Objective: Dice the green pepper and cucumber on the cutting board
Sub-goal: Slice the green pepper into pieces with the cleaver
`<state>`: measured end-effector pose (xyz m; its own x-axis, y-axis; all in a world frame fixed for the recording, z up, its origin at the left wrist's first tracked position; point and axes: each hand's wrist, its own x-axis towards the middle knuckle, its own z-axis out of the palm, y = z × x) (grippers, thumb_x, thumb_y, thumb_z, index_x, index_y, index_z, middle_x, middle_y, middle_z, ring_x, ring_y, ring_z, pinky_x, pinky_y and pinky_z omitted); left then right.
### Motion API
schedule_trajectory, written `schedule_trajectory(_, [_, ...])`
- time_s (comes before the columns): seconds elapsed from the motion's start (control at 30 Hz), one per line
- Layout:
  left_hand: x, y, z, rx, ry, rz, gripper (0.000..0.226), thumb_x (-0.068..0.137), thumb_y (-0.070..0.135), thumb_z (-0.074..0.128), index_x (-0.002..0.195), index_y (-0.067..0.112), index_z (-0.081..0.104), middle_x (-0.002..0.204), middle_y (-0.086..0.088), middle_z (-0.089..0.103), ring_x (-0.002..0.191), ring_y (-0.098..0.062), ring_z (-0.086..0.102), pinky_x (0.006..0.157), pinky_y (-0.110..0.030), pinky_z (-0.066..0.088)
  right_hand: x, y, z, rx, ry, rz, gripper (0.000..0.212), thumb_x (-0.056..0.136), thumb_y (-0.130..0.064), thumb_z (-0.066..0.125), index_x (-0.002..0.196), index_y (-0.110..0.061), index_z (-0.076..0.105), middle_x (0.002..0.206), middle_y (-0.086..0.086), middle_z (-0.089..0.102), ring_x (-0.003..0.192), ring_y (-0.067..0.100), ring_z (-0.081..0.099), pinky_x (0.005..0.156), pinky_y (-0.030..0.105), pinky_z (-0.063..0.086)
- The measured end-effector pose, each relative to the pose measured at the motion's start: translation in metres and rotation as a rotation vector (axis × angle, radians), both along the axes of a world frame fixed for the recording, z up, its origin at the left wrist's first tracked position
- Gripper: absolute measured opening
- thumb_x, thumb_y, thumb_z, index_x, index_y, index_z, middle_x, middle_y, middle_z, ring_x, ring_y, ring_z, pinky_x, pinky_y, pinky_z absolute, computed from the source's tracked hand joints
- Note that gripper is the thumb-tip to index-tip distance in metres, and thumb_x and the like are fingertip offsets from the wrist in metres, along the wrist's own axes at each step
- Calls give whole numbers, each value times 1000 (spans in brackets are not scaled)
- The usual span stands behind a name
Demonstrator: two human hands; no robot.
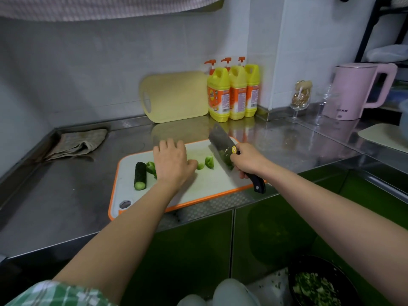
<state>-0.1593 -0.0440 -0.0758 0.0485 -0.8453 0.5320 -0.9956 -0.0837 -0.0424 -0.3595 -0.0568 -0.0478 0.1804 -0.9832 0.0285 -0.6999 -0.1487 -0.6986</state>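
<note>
Worktop (66, 191) of steel runs along a tiled wall and carries a white board (198, 188) with an orange rim near its front edge. A yellow board (176, 96) leans on the wall behind, with three yellow bottles (234, 93) just beside it and a pink kettle (353, 91) far right. A crumpled cloth (77, 143) lies at the back left. A dark bowl (320, 283) of diced greens sits low at the right, below the worktop.

The left hand (173, 162) lies palm down over the middle of the white board, fingers loosely extended and gripping nothing visible. The right hand (249, 160) has its fingers wrapped round the handle of a cleaver (220, 140), whose blade slants to the board, green bits stuck to it. The cucumber (140, 175), a dark stub, lies at the board's left. Pepper pieces (209, 162) sit between hand and blade, more showing at the left hand's other side.
</note>
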Motion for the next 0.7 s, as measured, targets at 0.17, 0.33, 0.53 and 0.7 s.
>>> schedule_trajectory(0.17, [11, 17, -7, 206, -133, 77, 28, 86, 28, 51, 111, 14, 52, 113, -10, 61, 108, -32, 49, 87, -40, 36, 8, 3, -3, 36, 152, -19, 11, 81, 0, 45, 78, -1, 55, 68, 21, 67, 60, 35, 67, 55, 39, 55])
schedule_trajectory(0.33, [20, 22, -2, 145, -93, 13, 17, 94, 18, 48, 108, 16, 57, 108, -8, 62, 101, -30, 55, 78, -36, 36, 24, 19, 13, 42, 392, 33, 21, 80, -4, 49, 71, -2, 67, 50, 9, 66, 52, 22, 67, 66, 34, 60])
schedule_trajectory(0.53, [31, 28, 3, -13, 175, -95, 19, 88, 17, 59, 106, 10, 58, 103, -15, 61, 92, -37, 57, 67, -38, 36, 62, 43, 25, 66, 456, 71, 19, 80, 1, 52, 63, -4, 58, 31, 2, 51, 42, 17, 57, 50, 23, 46])
schedule_trajectory(0.7, [27, 29, 3, -64, 311, -216, 22, 87, 17, 64, 109, 11, 61, 101, -14, 60, 92, -35, 58, 67, -39, 43, 78, 45, 19, 59, 450, 107, 10, 77, 1, 61, 68, -2, 64, 59, 10, 65, 59, 25, 65, 63, 30, 56])
